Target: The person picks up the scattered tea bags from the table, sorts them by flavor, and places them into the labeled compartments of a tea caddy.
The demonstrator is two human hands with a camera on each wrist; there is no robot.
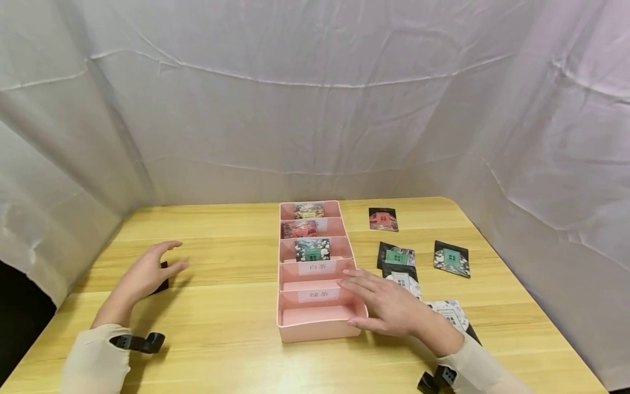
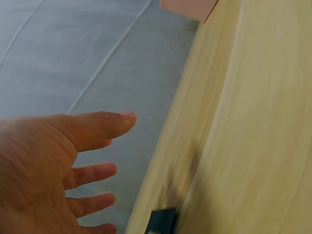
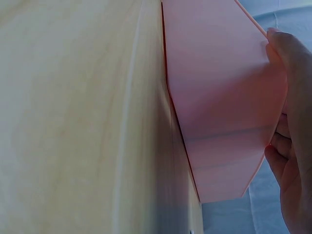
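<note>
A wood-grained table (image 1: 221, 328) is spreading beneath both hands, and a creased pale curtain (image 1: 246, 120) is hanging beyond them and to either side. The hands are standing well apart. The left hand (image 1: 140, 278) is hovering over the wood, its thumb spread from its loosely extended fingers; the right hand (image 1: 394, 302) is resting its fingers over the near right rim of one pink box (image 1: 320, 331), which is sitting between the hands.

Five compartments are running away from the right hand; the three farthest are holding one sachet each. At least five loose sachets are lying beyond and beside the right hand: one red sachet (image 1: 383, 220), two green-labelled sachets (image 1: 451, 259) and two whitish sachets (image 1: 450, 312). Overlap is hiding parts of some, and the right wrist is covering part of the nearest. A small dark item (image 1: 164, 285) is lying mostly hidden behind the left hand; what it is, I cannot tell.
</note>
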